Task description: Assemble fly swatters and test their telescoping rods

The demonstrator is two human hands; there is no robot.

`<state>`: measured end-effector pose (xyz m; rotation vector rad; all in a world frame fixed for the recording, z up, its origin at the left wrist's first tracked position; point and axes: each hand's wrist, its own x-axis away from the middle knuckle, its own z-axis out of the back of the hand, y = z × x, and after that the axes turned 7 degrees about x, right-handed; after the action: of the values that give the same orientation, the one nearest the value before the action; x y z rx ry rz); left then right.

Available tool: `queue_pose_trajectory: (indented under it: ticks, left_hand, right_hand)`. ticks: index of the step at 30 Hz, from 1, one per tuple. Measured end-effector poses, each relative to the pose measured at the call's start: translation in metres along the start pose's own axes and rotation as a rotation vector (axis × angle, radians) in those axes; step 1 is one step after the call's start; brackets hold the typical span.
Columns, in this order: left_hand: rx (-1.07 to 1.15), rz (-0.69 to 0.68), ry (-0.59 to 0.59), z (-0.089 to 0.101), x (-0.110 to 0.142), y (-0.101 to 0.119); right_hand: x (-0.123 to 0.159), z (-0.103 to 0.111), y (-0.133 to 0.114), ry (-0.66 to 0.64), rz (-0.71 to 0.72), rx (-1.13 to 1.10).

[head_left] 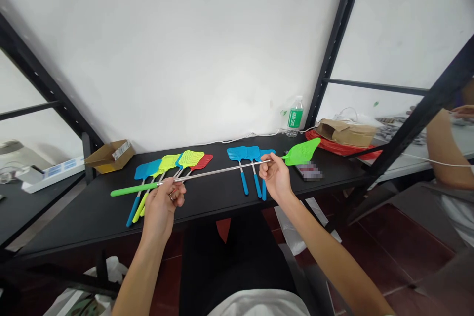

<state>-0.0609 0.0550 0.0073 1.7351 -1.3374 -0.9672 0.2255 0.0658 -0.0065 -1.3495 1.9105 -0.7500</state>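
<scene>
The green fly swatter [218, 172] is up over the black table [207, 200], stretched between both sets of fingers! The left hand [160, 207] has its fingers clamped right where the green handle [133, 189] meets the rod [229, 169], the handle jutting out to their left. Over to the right hand [276, 177]: thumb and forefinger pinched together on the slim rod, with the green head [301, 152] just beyond the fingertips. That's 2 grips, 1 towards each end, presumably to steady such a long span; the right pinch looks light, likely because the metal is so thin there.

Beyond the left fingers, the mixed-colour swatters [192, 158] lie fanned, heads towards the wall [203, 59], handles towards the near edge, probably for easy reach. And just left of the right fingers, 3 blue swatters [253, 153] lie the same way, perhaps grouped by colour. Farther off, past the right fingers, the bottle [295, 121] stands upright by the wall, seemingly parked clear of the handling.
</scene>
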Motion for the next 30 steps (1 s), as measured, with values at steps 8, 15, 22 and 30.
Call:
queue_pose_trajectory:
  ticks: [8,15,22,30]
  left_hand:
    - [0.112,0.052,-0.049,-0.003,0.005,0.008]
    - [0.123,0.024,0.003,0.0,0.002,0.01]
    - [0.167,0.001,0.109,0.008,-0.004,0.02]
    - [0.149,-0.068,0.166,0.021,-0.009,0.029]
  right_hand:
    - [-0.001,0.001,0.001,0.012,-0.018,0.021]
    - [-0.003,0.004,0.001,0.036,-0.024,0.016]
    - [-0.011,0.013,-0.014,0.115,0.029,-0.052]
    - [-0.028,0.046,-0.044,0.238,0.097,-0.053]
